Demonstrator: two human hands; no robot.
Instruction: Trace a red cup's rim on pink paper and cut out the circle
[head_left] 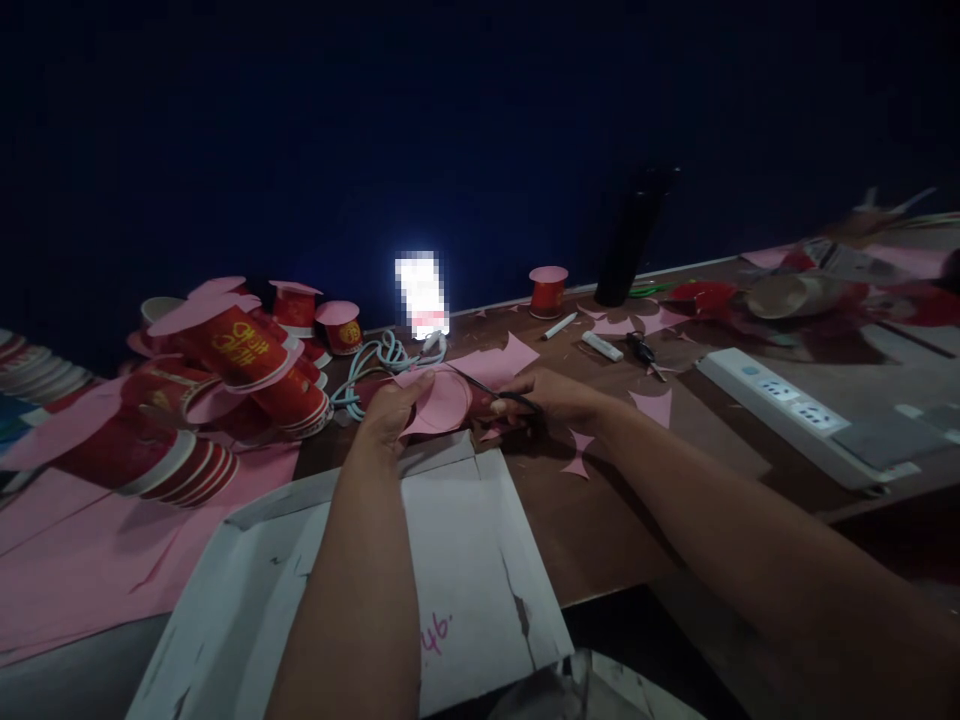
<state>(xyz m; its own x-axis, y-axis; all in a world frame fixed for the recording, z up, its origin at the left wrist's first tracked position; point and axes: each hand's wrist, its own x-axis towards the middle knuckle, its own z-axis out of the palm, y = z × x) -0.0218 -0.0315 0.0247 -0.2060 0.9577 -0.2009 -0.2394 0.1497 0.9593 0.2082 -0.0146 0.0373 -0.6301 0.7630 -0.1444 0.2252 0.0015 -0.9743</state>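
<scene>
My left hand point(391, 412) pinches a piece of pink paper point(442, 402) that has a round outline on it. In my right hand point(534, 398) is a pair of scissors point(480, 384), its blades at the upper right of the outline. My right fingers wrap round the dark handles, partly out of sight. Below both hands lies a worn white board point(472, 540) with a pink handwritten number. Pink paper scraps point(579, 455) are scattered right of my right hand. A pale cable point(390, 352) lies coiled just beyond my left hand.
Red paper cups point(247, 345) with pink discs are heaped at the left, over pink sheets point(90, 560). A lit phone point(421, 292) stands behind the cable. To the right are a marker point(601, 346), other scissors point(643, 350), a dark bottle point(634, 240) and a power strip point(787, 405).
</scene>
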